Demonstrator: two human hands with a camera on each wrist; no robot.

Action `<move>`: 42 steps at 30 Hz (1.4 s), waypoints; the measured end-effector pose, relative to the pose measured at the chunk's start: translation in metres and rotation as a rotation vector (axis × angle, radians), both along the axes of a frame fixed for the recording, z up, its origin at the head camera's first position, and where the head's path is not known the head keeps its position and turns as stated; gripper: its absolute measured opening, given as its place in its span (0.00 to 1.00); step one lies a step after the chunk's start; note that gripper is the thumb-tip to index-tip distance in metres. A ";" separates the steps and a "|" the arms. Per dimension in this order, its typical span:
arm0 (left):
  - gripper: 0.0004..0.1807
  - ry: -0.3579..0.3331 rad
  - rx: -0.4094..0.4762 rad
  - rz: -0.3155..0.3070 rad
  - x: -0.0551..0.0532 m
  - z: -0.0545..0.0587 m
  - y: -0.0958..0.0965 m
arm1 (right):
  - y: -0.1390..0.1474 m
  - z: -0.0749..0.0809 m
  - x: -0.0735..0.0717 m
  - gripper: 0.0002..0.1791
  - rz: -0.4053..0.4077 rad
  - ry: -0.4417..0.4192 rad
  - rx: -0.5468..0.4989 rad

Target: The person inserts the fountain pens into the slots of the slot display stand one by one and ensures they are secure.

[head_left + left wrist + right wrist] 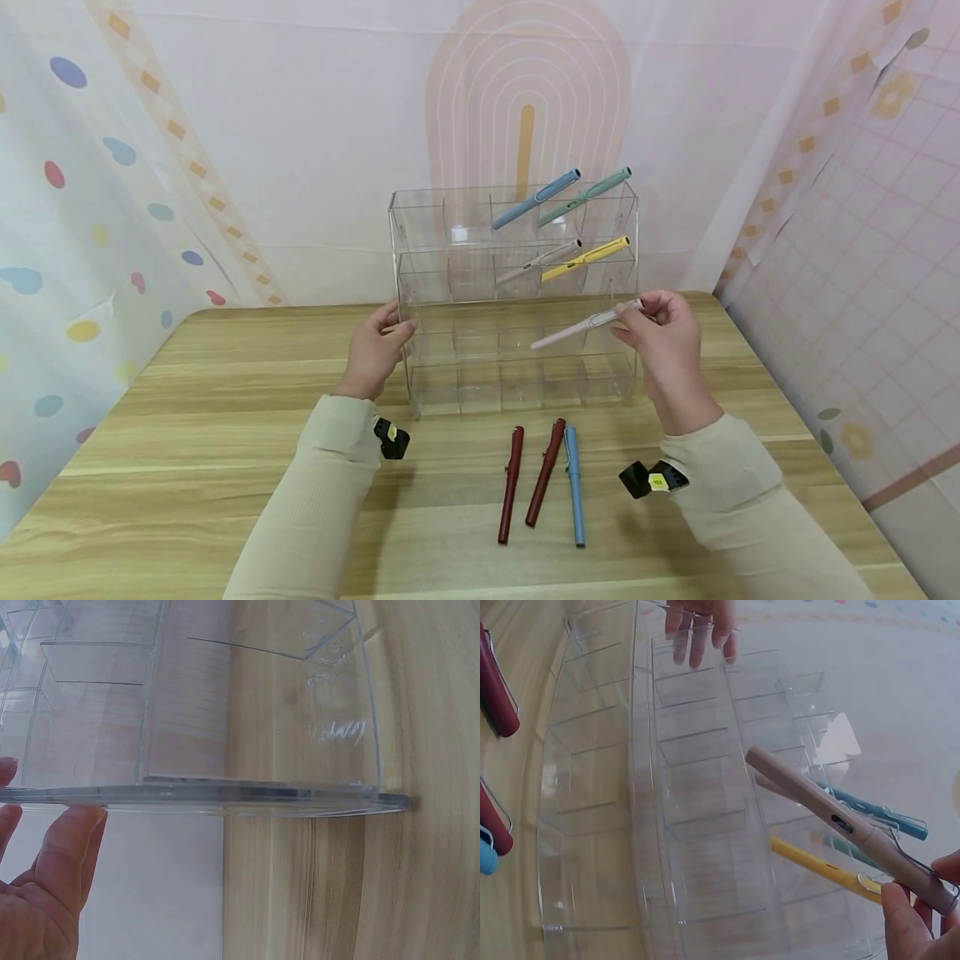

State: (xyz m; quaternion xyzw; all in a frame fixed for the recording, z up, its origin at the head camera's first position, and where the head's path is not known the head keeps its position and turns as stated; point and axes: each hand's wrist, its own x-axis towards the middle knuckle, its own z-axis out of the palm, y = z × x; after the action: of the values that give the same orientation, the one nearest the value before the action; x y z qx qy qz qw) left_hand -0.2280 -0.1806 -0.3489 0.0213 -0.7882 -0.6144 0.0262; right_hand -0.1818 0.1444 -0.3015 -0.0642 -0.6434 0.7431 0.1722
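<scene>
My left hand (374, 352) grips the left side panel of a clear tiered pen rack (480, 392), thumb and fingers on either side of its edge. In my right hand (669, 335), a pale pinkish pen (572, 332) is pinched near its clip end. This pen slants across the lower right of the rack, its other end pointing down and left. From the right wrist, the held pen (825, 806) passes in front of the pens behind. A blue pen (536, 200) and a green pen (585, 197) lean in the top tier; a greyish pen (536, 262) and a yellow pen (585, 260) lean one tier below.
Two dark red pens (512, 485) and a light blue pen (574, 487) lie on the wooden table (187, 467) in front of the rack. A patterned cloth backdrop (300, 125) hangs behind, with printed cloth at both sides.
</scene>
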 end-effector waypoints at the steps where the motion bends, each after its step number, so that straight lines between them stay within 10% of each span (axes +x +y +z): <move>1: 0.32 -0.001 -0.002 -0.002 0.000 0.000 0.000 | -0.001 0.000 -0.001 0.12 -0.005 0.011 -0.017; 17: 0.32 0.005 0.010 -0.005 0.000 0.000 0.000 | -0.022 -0.010 -0.014 0.13 -0.064 0.125 -0.181; 42: 0.31 0.001 0.025 -0.003 0.001 0.001 0.001 | -0.049 -0.034 -0.022 0.12 -0.037 0.074 -0.104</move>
State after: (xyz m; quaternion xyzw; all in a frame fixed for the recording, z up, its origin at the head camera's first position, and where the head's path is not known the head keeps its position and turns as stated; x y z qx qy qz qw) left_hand -0.2269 -0.1794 -0.3484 0.0202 -0.7804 -0.6244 0.0255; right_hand -0.2039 0.0955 -0.3359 -0.0572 -0.5960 0.7740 0.2060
